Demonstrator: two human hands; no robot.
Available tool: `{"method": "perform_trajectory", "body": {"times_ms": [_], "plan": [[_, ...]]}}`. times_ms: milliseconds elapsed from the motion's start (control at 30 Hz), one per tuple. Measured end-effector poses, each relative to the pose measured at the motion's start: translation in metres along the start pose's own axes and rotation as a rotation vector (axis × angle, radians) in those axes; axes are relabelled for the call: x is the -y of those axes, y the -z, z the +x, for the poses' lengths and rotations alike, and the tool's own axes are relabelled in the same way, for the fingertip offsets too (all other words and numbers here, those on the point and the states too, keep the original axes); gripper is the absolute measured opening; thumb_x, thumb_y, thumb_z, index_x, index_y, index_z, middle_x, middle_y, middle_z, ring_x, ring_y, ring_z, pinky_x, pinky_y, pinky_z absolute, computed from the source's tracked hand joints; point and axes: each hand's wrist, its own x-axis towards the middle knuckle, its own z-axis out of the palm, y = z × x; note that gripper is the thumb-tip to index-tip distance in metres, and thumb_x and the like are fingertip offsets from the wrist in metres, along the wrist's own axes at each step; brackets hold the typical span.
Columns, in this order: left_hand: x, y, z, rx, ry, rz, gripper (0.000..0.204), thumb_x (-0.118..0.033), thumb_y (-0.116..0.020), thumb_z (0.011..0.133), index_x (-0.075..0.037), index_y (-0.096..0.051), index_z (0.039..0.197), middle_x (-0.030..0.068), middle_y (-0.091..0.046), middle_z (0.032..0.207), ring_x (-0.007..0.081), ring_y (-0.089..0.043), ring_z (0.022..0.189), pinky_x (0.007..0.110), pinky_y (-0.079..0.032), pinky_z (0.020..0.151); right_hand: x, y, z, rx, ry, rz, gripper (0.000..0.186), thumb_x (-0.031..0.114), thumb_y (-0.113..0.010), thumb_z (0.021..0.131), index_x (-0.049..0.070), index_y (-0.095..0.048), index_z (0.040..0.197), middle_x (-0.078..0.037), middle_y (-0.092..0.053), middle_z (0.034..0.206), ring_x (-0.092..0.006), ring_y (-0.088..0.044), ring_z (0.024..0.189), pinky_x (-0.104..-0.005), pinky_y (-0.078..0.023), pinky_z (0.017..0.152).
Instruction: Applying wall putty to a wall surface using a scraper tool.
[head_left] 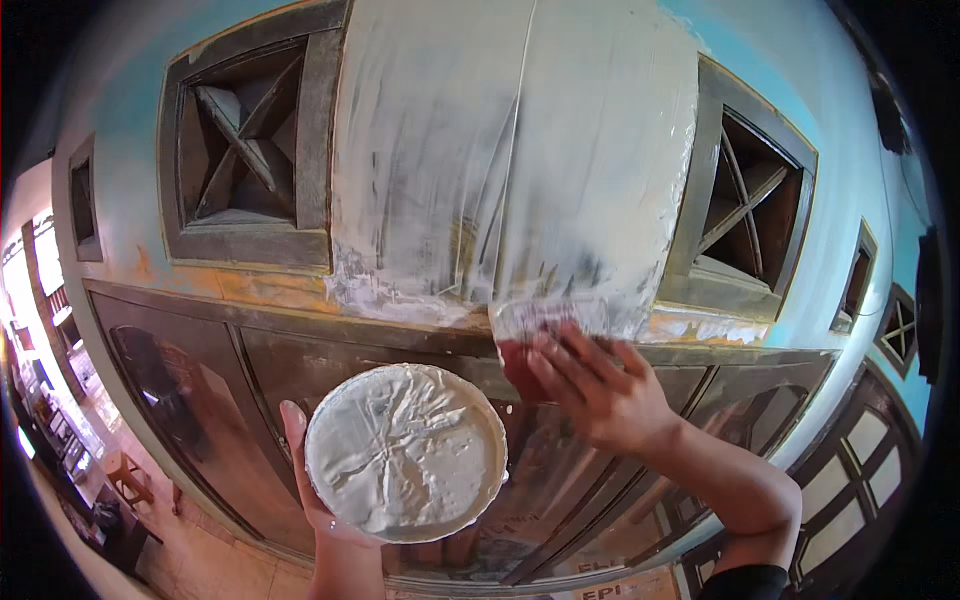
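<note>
My left hand (325, 510) holds a round, shallow container (405, 450) of creamy white paste, raised in front of brown glazed wooden panels. My right hand (600, 385) grips a wide red spreader (520, 370), its top edge coated with white paste, against the lower edge of the pale coated wall patch (510, 150). The patch is streaked grey and white, with thicker smears along its bottom and a thin raised line down its middle.
Two dark framed vents with crossed slats (240, 150) (740, 190) flank the patch on a light blue wall. A brown panelled door (850, 470) is at the lower right. A wooden stool (130, 470) stands on the tiled floor at the left, near a bright opening.
</note>
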Motion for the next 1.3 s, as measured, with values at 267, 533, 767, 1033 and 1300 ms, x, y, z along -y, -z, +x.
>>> {"method": "perform_trajectory", "body": {"times_ms": [267,533,767,1033,1300], "plan": [[-0.012,-0.005,0.016,0.009,0.082,-0.135,0.086,-0.071,-0.031,0.101,0.002,-0.052,0.143,0.0210,-0.057,0.143,0.0388,-0.057,0.128,0.054,-0.044,0.109,-0.132,0.052,0.109,-0.261,-0.278,0.110,0.034,0.002,-0.059,0.091,0.009,-0.069,0.123,-0.013,-0.073,0.116,-0.0326,-0.074,0.094,-0.0442,-0.061,0.079],[-0.016,-0.003,0.010,-0.409,-0.134,0.430,0.080,-0.065,-0.041,0.102,-0.003,-0.040,0.152,0.0180,-0.056,0.141,0.0306,-0.056,0.130,0.047,-0.044,0.111,-0.219,0.025,0.185,-0.550,-0.284,0.079,0.033,0.007,-0.061,0.098,0.014,-0.068,0.129,-0.012,-0.071,0.121,-0.0338,-0.069,0.108,-0.0373,-0.056,0.090],[-0.039,0.011,0.019,0.068,0.092,-0.066,0.091,-0.074,-0.028,0.099,0.001,-0.047,0.147,0.0206,-0.054,0.147,0.0380,-0.055,0.131,0.053,-0.043,0.111,-0.094,-0.008,0.123,-0.241,-0.131,-0.013,0.044,0.009,-0.064,0.086,0.012,-0.065,0.130,-0.006,-0.068,0.130,-0.0242,-0.063,0.125,-0.0385,-0.051,0.094],[-0.033,0.015,0.024,0.064,0.154,-0.112,0.092,-0.075,-0.030,0.098,0.001,-0.047,0.147,0.0207,-0.052,0.148,0.0388,-0.054,0.132,0.055,-0.043,0.110,0.004,0.022,0.027,0.093,0.003,0.203,0.045,0.014,-0.063,0.083,0.012,-0.068,0.128,-0.006,-0.066,0.133,-0.0246,-0.061,0.127,-0.0421,-0.048,0.101],[-0.037,0.008,0.015,0.032,0.068,-0.119,0.087,-0.073,-0.032,0.099,-0.001,-0.050,0.145,0.0185,-0.055,0.145,0.0378,-0.055,0.130,0.054,-0.045,0.108,-0.177,0.039,0.155,-0.476,-0.362,0.038,0.033,0.005,-0.056,0.095,0.017,-0.068,0.124,-0.018,-0.072,0.104,-0.0386,-0.069,0.078,-0.0449,-0.059,0.071]]}}
